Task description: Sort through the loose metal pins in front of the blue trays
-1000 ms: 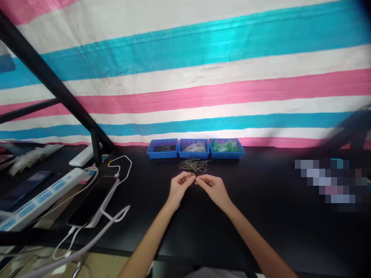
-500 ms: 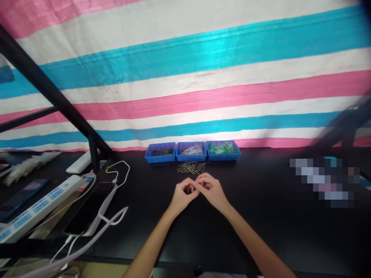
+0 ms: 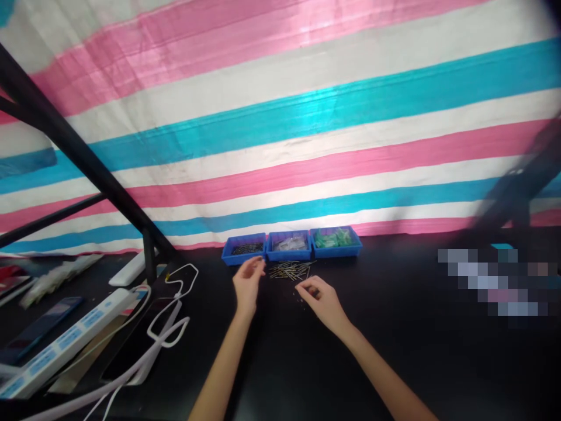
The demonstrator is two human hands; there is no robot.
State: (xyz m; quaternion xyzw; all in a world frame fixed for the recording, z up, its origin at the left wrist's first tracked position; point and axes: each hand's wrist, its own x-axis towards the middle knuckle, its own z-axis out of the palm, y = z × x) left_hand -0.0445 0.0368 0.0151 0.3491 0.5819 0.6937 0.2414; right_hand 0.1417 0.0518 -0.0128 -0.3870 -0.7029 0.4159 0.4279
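My left hand is raised in front of the left blue bin, which holds thin dark pins. Its fingers are bent and slightly apart, with nothing visible between them. My right hand is pinched, thumb against fingertips, low over the table; whatever it holds is too small to make out. Tiny specks show just below these fingertips. Beyond both hands lies a loose pile of thin brass-coloured rods. The middle blue bin contains clear plastic pieces, and the right blue bin green ones.
On the left of the black table are a white power strip, a phone, white cables and plastic packets. A black metal frame slants there. A striped sheet hangs behind; a blurred patch covers the right.
My hands, together before, have parted. The left has moved left and away from me to the left bin; the right stays near its place, still pinched. The view has tilted up slightly.
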